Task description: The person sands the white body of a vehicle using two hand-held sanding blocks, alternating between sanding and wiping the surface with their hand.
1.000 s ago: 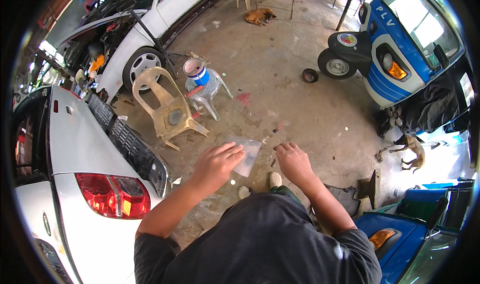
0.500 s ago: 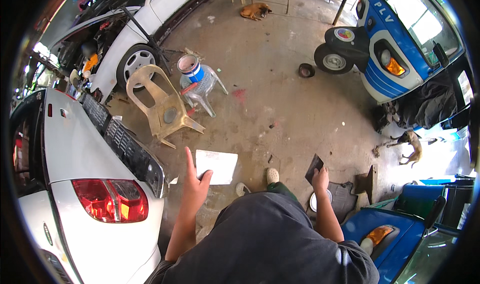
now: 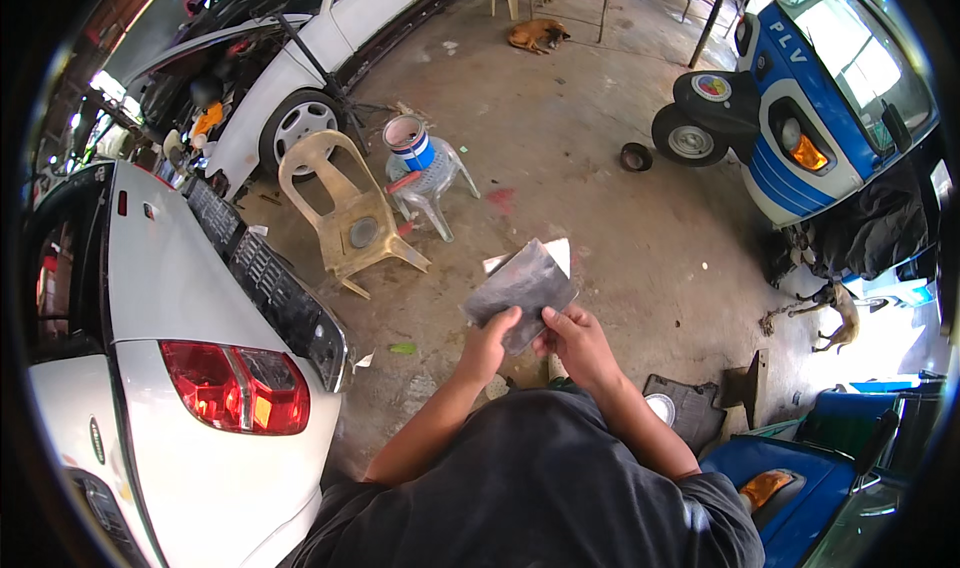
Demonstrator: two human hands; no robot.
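Observation:
My left hand [image 3: 487,348] and my right hand [image 3: 580,348] are together in front of my body. Both grip a dark grey rectangular sheet of sandpaper [image 3: 522,296], worn and smudged, with the thumbs on its near edge. Behind it lies a white sheet [image 3: 558,255]; only a corner and a sliver at the left stick out past the sandpaper. My fingers underneath are mostly hidden.
A white car with a red tail light [image 3: 238,388] stands close on my left. Ahead are a beige plastic chair [image 3: 350,208] and a stool [image 3: 430,183] bearing a paint can [image 3: 408,143]. Blue vehicles [image 3: 790,468] stand right; one dog [image 3: 540,35] lies far off, another [image 3: 840,318] stands right.
My hands, apart before, have come together in the middle. The sandpaper from my right hand now lies over the white sheet from my left. The whole view has shifted slightly.

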